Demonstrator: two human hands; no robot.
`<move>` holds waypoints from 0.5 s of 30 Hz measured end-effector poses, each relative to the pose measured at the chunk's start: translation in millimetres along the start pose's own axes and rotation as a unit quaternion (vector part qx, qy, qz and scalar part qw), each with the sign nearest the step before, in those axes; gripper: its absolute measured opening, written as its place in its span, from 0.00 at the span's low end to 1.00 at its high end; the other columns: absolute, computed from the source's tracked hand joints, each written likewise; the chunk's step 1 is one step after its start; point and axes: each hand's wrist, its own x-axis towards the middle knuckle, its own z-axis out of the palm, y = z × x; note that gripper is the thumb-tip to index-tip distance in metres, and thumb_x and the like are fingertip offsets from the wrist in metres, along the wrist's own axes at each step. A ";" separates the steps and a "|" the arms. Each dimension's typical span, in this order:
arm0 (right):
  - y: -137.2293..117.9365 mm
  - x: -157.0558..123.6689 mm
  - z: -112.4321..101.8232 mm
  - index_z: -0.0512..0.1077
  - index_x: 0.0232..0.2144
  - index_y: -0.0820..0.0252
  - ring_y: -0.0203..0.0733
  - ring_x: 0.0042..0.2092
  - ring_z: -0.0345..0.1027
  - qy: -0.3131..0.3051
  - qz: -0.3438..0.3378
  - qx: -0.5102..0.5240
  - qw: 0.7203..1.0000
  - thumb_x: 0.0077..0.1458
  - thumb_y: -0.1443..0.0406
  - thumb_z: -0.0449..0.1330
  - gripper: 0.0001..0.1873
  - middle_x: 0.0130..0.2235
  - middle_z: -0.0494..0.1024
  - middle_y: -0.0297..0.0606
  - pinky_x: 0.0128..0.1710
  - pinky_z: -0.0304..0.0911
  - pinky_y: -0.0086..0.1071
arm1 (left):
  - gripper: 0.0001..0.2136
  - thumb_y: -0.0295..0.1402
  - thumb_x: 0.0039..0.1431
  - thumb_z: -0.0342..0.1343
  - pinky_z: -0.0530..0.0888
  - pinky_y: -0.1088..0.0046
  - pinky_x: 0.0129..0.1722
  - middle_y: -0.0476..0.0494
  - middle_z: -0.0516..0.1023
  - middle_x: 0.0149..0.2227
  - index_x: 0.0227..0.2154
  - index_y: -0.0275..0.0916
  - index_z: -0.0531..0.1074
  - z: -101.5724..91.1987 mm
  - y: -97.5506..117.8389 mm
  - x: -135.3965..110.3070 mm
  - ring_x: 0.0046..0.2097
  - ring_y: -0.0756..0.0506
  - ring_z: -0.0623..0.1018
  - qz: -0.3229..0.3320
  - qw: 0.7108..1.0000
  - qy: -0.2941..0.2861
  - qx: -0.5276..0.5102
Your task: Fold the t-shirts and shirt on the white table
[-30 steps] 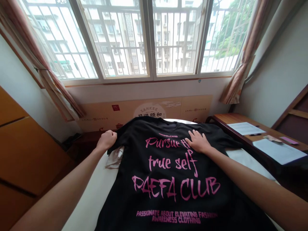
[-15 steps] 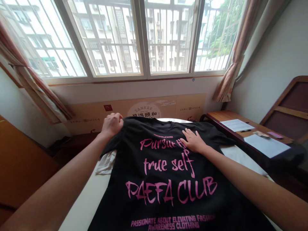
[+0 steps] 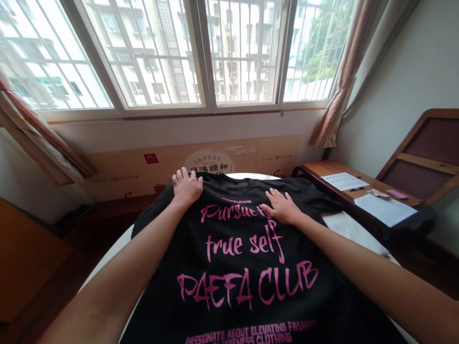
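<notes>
A black T-shirt [image 3: 233,258] with pink lettering lies spread face up over a white round table [image 3: 103,270], its collar toward the window. My left hand [image 3: 187,187] rests on the shirt near its left shoulder, fingers spread and pointing away from me. Flat on the chest, over the end of the top pink line, lies my right hand [image 3: 281,206] with its fingers apart. Both sleeves are laid outward. White cloth [image 3: 353,231] shows from under the shirt on the right. The bottom hem is out of view.
To the right stands a wooden desk [image 3: 311,170] with sheets of paper [image 3: 390,209], a pen and a pink item [image 3: 397,194]. A wooden chair back [image 3: 412,162] leans behind it. Long printed cardboard [image 3: 276,157] lines the wall under the barred window.
My left hand has moved right and opened from a grip at the shoulder edge to lie on the fabric. The left sleeve now lies spread, covering the white cloth there. My right hand stays in place.
</notes>
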 end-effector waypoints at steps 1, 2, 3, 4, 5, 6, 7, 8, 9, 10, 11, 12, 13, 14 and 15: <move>0.1 0.0 -0.2 0.49 0.76 0.66 0.55 0.78 0.36 0.000 0.000 0.001 1.000 0.70 0.41 0.40 0.45 0.78 0.45 0.51 0.74 0.33 0.59 | 0.31 0.44 0.73 0.39 0.52 0.47 0.72 0.25 0.52 0.76 0.71 0.30 0.61 2.2 12.2 -11.4 0.75 0.28 0.54 0.061 0.998 0.011 -0.003; 0.2 0.0 -0.4 0.49 0.76 0.66 0.54 0.78 0.36 0.001 0.000 0.002 1.000 0.70 0.41 0.40 0.46 0.78 0.45 0.51 0.74 0.33 0.59 | 0.31 0.45 0.73 0.40 0.52 0.50 0.72 0.28 0.53 0.76 0.71 0.31 0.61 5.8 24.2 -23.4 0.76 0.31 0.54 0.127 0.992 0.004 -0.013; 0.3 0.0 -0.6 0.48 0.76 0.66 0.54 0.78 0.36 0.002 0.001 0.001 1.000 0.70 0.41 0.40 0.46 0.78 0.44 0.51 0.74 0.33 0.59 | 0.31 0.46 0.73 0.41 0.52 0.52 0.73 0.31 0.55 0.75 0.71 0.34 0.61 10.6 35.3 -35.2 0.76 0.33 0.55 0.185 0.982 -0.017 -0.023; 0.4 0.1 -0.8 0.48 0.76 0.66 0.54 0.78 0.36 0.003 0.001 0.001 1.000 0.70 0.41 0.40 0.46 0.78 0.44 0.50 0.74 0.32 0.59 | 0.30 0.47 0.73 0.40 0.51 0.53 0.73 0.34 0.59 0.74 0.71 0.36 0.63 16.2 44.7 -45.8 0.75 0.34 0.57 0.224 0.973 -0.045 -0.032; 0.5 0.3 -0.9 0.48 0.76 0.66 0.53 0.78 0.35 0.002 0.002 -0.001 1.000 0.70 0.40 0.39 0.47 0.78 0.44 0.50 0.74 0.32 0.59 | 0.29 0.47 0.74 0.40 0.51 0.53 0.73 0.36 0.61 0.73 0.70 0.39 0.64 22.1 52.2 -54.7 0.75 0.35 0.59 0.243 0.966 -0.073 -0.038; 0.7 0.6 -1.0 0.47 0.76 0.66 0.53 0.78 0.35 0.000 0.002 -0.002 1.000 0.70 0.40 0.39 0.47 0.78 0.43 0.51 0.74 0.32 0.60 | 0.29 0.47 0.74 0.40 0.51 0.53 0.73 0.36 0.63 0.73 0.70 0.40 0.64 27.7 57.7 -61.2 0.74 0.36 0.60 0.244 0.964 -0.096 -0.040; 0.9 0.9 -1.1 0.46 0.76 0.66 0.54 0.78 0.34 -0.004 0.001 -0.004 1.000 0.69 0.39 0.39 0.48 0.78 0.42 0.51 0.74 0.31 0.60 | 0.29 0.46 0.74 0.40 0.51 0.53 0.73 0.36 0.63 0.72 0.70 0.40 0.64 32.5 61.5 -65.2 0.74 0.36 0.60 0.236 0.965 -0.112 -0.039; 1.1 1.3 -1.2 0.46 0.77 0.66 0.54 0.78 0.33 -0.009 -0.002 -0.005 1.000 0.69 0.38 0.39 0.49 0.78 0.42 0.51 0.74 0.31 0.60 | 0.29 0.46 0.73 0.41 0.51 0.53 0.73 0.36 0.64 0.72 0.70 0.40 0.64 36.0 64.0 -66.7 0.74 0.36 0.61 0.225 0.966 -0.121 -0.036; 1.3 1.8 -1.4 0.45 0.77 0.66 0.55 0.78 0.32 -0.012 -0.005 -0.005 1.000 0.69 0.38 0.39 0.49 0.78 0.41 0.51 0.74 0.30 0.61 | 0.28 0.45 0.73 0.42 0.52 0.53 0.72 0.36 0.64 0.72 0.70 0.39 0.64 37.8 65.8 -65.7 0.73 0.36 0.62 0.216 0.968 -0.123 -0.034; 1.6 2.2 -1.5 0.44 0.77 0.66 0.55 0.78 0.31 -0.015 -0.007 -0.004 1.000 0.69 0.38 0.39 0.49 0.78 0.41 0.51 0.74 0.30 0.61 | 0.28 0.44 0.72 0.43 0.55 0.54 0.71 0.35 0.66 0.71 0.68 0.38 0.66 37.9 67.3 -62.7 0.72 0.36 0.64 0.208 0.970 -0.120 -0.033; 1.8 2.7 -1.7 0.44 0.77 0.66 0.56 0.78 0.31 -0.016 -0.009 -0.004 1.000 0.69 0.38 0.39 0.49 0.78 0.41 0.52 0.74 0.29 0.61 | 0.27 0.43 0.71 0.43 0.57 0.54 0.70 0.34 0.68 0.69 0.66 0.37 0.68 36.4 68.8 -57.8 0.70 0.35 0.67 0.203 0.972 -0.112 -0.031; 2.1 3.1 -1.8 0.44 0.77 0.66 0.56 0.78 0.31 -0.015 -0.010 -0.005 1.000 0.69 0.38 0.39 0.49 0.78 0.41 0.52 0.74 0.29 0.61 | 0.26 0.42 0.71 0.42 0.59 0.54 0.68 0.32 0.71 0.68 0.64 0.35 0.70 33.9 70.4 -51.4 0.68 0.35 0.69 0.197 0.975 -0.101 -0.028; 2.3 3.4 -1.8 0.44 0.77 0.66 0.56 0.78 0.31 -0.014 -0.009 -0.005 1.000 0.69 0.38 0.38 0.49 0.78 0.41 0.52 0.74 0.28 0.61 | 0.26 0.41 0.71 0.41 0.60 0.54 0.67 0.30 0.72 0.66 0.62 0.33 0.71 30.9 72.0 -43.6 0.67 0.34 0.70 0.192 0.977 -0.089 -0.025; 2.5 3.7 -1.8 0.44 0.77 0.66 0.56 0.78 0.31 -0.013 -0.008 -0.006 1.000 0.69 0.39 0.38 0.49 0.78 0.41 0.53 0.74 0.28 0.61 | 0.26 0.40 0.72 0.40 0.60 0.53 0.66 0.28 0.72 0.66 0.61 0.31 0.71 27.8 73.3 -34.7 0.67 0.33 0.70 0.185 0.979 -0.079 -0.021; 2.7 4.0 -1.7 0.44 0.77 0.66 0.56 0.78 0.31 -0.012 -0.008 -0.006 1.000 0.69 0.39 0.37 0.49 0.78 0.41 0.52 0.74 0.29 0.61 | 0.26 0.39 0.71 0.39 0.59 0.52 0.67 0.27 0.71 0.66 0.61 0.30 0.71 25.3 74.2 -24.8 0.67 0.32 0.68 0.177 0.981 -0.073 -0.018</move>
